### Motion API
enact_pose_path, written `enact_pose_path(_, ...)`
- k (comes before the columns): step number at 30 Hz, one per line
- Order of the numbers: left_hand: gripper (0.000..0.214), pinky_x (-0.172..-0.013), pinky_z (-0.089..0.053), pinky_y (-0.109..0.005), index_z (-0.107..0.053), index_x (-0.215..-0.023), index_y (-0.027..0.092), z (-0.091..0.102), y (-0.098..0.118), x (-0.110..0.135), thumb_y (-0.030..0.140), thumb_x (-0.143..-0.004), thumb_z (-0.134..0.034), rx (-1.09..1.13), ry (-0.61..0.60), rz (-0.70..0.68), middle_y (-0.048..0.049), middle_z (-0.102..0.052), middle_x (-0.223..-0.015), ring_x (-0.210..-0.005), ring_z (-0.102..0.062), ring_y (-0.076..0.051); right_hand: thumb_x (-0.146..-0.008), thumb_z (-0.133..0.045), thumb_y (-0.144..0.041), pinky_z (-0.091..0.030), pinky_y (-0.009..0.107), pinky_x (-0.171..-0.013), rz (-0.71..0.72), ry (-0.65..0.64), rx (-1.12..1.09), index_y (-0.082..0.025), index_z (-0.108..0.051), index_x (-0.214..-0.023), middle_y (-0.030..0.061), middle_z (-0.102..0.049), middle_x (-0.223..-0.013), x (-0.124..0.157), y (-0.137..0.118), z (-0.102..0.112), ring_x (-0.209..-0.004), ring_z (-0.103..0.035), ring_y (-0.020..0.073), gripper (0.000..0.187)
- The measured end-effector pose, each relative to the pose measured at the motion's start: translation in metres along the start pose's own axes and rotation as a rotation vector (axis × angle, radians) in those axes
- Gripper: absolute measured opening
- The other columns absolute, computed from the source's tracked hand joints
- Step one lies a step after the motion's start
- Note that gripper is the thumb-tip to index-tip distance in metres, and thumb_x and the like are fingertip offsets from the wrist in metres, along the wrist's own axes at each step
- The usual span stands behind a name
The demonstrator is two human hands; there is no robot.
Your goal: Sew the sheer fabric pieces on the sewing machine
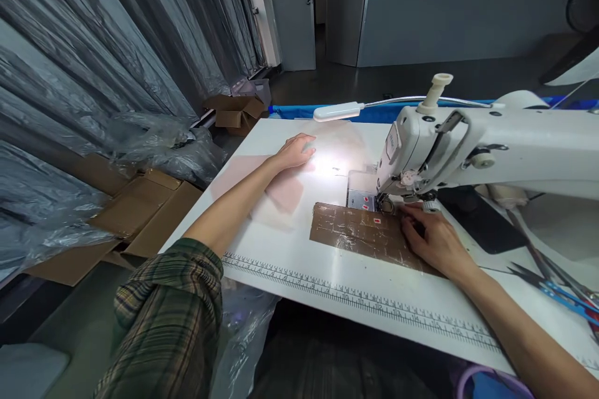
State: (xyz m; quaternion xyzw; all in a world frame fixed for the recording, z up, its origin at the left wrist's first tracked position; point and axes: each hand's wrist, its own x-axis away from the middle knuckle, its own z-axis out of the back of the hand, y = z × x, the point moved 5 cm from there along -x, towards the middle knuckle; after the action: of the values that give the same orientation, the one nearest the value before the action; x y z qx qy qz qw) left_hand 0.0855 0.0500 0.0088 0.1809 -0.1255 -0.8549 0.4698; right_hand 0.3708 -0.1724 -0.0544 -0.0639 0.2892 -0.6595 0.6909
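My left hand (pixel 294 151) rests on the far left part of the table, fingers stretched and thumb apart. Under and around it lie sheer pale pink fabric pieces (pixel 285 192), faint against the white top. My right hand (pixel 433 240) is at the presser foot of a white sewing machine (pixel 421 143), just right of the needle area. Its fingers are curled with the tips drawn together; whatever they hold is hidden by the machine head. A brown tape-covered plate (pixel 350 230) lies in front of the metal needle plate (pixel 361 199), partly beneath my right hand.
A ruler strip (pixel 346 293) runs along the table's front edge. Blue-handled scissors (pixel 561 293) lie at the right. A lit lamp (pixel 337 112) on a flexible neck hangs over the fabric. Open cardboard boxes (pixel 150 206) and clear plastic stand on the floor at left.
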Motion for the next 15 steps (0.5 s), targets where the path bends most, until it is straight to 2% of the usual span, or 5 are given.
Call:
enact_pose_path(3, 0.04, -0.115, -0.043, -0.04, -0.069, -0.123, 0.017, -0.005, 0.004, -0.001, 0.025, -0.087, -0.053, 0.026, 0.005, -0.005, -0.0093, -0.066, -0.134, -0.125, -0.059, -0.027, -0.093, -0.046, -0.035, -0.055, 0.041, -0.079, -0.005, 0.003, 0.007, -0.018, -0.071, -0.12, 0.013, -0.068, -0.103, 0.0, 0.001, -0.001, -0.086, -0.069, 0.0269, 0.041)
enact_pose_path(8, 0.036, -0.108, -0.048, -0.031, -0.077, -0.109, 0.017, -0.028, 0.026, -0.021, 0.018, -0.084, -0.05, 0.091, 0.009, 0.008, -0.008, -0.073, -0.122, -0.116, -0.066, -0.024, -0.093, -0.046, -0.036, -0.055, 0.042, -0.078, 0.011, 0.019, 0.029, -0.019, -0.071, -0.121, 0.0131, -0.069, -0.105, 0.002, -0.001, 0.0, -0.087, -0.069, 0.0281, 0.041)
enact_pose_path(11, 0.034, -0.108, -0.047, -0.031, -0.079, -0.102, 0.018, -0.037, 0.03, -0.034, 0.015, -0.08, -0.053, 0.111, 0.016, 0.043, -0.0083, -0.074, -0.118, -0.116, -0.066, -0.025, -0.093, -0.046, -0.036, -0.055, 0.042, -0.078, 0.011, 0.025, 0.033, -0.019, -0.071, -0.121, 0.0129, -0.069, -0.106, 0.003, -0.002, 0.001, -0.087, -0.069, 0.0275, 0.041)
enact_pose_path(15, 0.024, -0.111, -0.044, -0.037, -0.077, -0.096, 0.016, -0.037, 0.019, -0.043, 0.017, -0.078, -0.06, 0.113, 0.027, 0.139, -0.0123, -0.07, -0.119, -0.121, -0.062, -0.03, -0.094, -0.045, -0.036, -0.055, 0.042, -0.079, 0.002, 0.014, 0.006, -0.018, -0.071, -0.12, 0.014, -0.069, -0.109, 0.002, -0.002, 0.0, -0.087, -0.068, 0.0271, 0.041)
